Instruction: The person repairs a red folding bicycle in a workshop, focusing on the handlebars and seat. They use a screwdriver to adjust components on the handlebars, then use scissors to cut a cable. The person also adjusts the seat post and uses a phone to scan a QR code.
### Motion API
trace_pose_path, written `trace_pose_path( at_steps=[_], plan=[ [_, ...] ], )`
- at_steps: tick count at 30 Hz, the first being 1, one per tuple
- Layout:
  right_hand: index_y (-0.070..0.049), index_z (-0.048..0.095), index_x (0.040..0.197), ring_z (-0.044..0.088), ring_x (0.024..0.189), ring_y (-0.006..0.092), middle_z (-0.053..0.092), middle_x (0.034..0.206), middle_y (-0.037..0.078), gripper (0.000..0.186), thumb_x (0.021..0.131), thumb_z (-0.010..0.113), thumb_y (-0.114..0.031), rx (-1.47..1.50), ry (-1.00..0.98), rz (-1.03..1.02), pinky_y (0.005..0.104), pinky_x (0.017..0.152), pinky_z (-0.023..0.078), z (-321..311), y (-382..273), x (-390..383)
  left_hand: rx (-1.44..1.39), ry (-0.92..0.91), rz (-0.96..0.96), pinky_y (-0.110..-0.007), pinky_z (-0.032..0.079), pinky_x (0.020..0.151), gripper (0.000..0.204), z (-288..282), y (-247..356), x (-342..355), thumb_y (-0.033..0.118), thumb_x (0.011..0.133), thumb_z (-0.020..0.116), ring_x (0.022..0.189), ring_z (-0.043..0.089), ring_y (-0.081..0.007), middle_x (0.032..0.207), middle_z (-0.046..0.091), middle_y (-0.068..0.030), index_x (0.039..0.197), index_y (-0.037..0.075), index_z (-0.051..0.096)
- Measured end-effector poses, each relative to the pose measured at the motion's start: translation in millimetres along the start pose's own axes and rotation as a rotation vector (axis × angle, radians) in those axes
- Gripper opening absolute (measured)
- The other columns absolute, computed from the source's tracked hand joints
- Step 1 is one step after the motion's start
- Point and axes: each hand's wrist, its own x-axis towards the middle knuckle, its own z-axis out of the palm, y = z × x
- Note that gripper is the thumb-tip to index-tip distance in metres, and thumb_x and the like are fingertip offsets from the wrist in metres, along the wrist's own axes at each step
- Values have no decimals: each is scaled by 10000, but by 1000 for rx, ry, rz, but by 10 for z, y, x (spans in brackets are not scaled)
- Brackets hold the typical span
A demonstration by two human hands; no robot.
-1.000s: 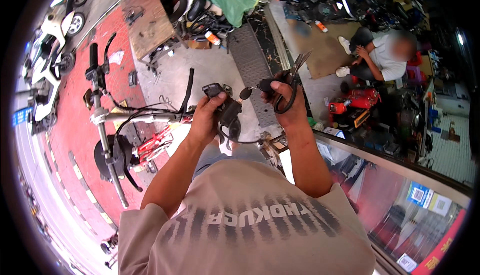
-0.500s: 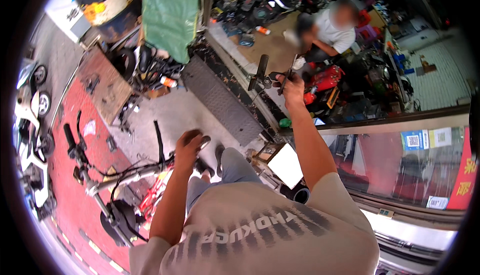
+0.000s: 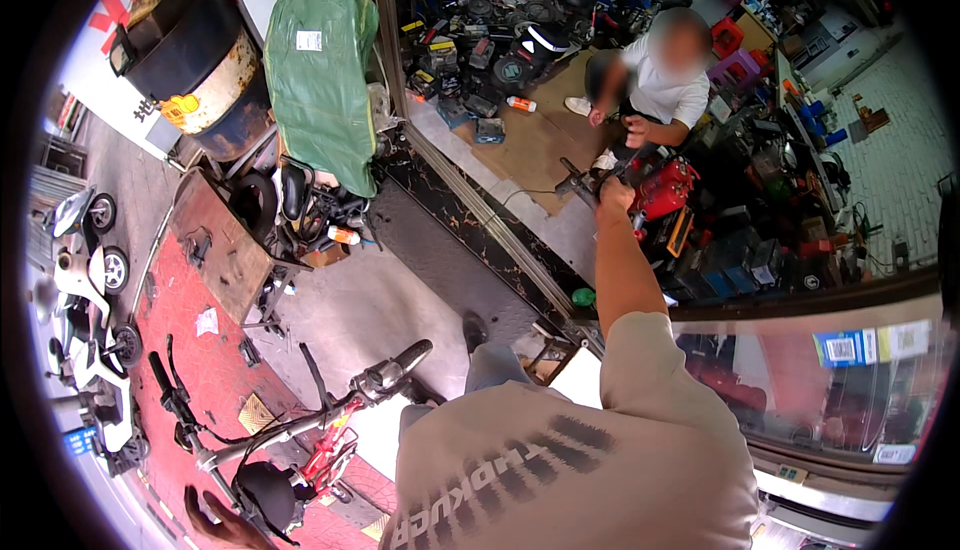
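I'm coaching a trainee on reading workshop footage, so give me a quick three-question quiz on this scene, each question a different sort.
1. True or false: the right hand is stretched out forward, gripping a dark tool.
2. Multiple choice: what colour is the cover draped over the bulky thing by the shop entrance? A blue, B green, C white.
3. Fill in: the seated person inside the shop wears a ___ shirt.

Key: 1 true; 2 B; 3 white.
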Motion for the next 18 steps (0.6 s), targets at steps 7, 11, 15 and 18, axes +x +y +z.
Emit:
trace_pose_path(
  at_steps=[7, 11, 15, 18],
  plan=[
    [44, 738, 1061, 741, 960, 343, 761, 1068, 193, 395, 800, 751, -252, 68, 60, 53, 419, 867, 570, 276, -76, 1256, 426, -704, -914, -473, 405, 1157, 713, -137, -422, -663, 513, 1030, 583, 1368, 532, -404, 1507, 524, -265, 1481, -34, 506],
    [5, 720, 1047, 695, 892, 309, 725, 1008, 160, 343, 825, 737, -255, 99, -67, 18, 399, 807, 536, 351, -227, 1656, 219, -534, -1062, -483, 503, 998, 712, 168, -1045, -1428, 536, 1027, 573, 1205, 639, -408, 1358, 638, -269, 1464, -24, 515],
    [-33, 702, 1033, 649, 825, 275, 689, 948, 126, 291, 850, 723, -258, 108, -199, -8, 380, 746, 501, 601, -456, 1844, 230, -506, -1032, -488, 476, 1056, 798, 109, -722, -1317, 574, 996, 578, 1287, 576, -461, 1432, 544, -341, 1448, -79, 500],
    [-62, 688, 1023, 615, 774, 250, 663, 902, 101, 252, 869, 712, -260, 93, -298, -40, 365, 701, 476, 853, -605, 1875, 329, -537, -1017, -497, 462, 1068, 774, 3, -371, -1183, 530, 983, 631, 1282, 573, -468, 1395, 575, -327, 1441, -80, 505]
  ],
)
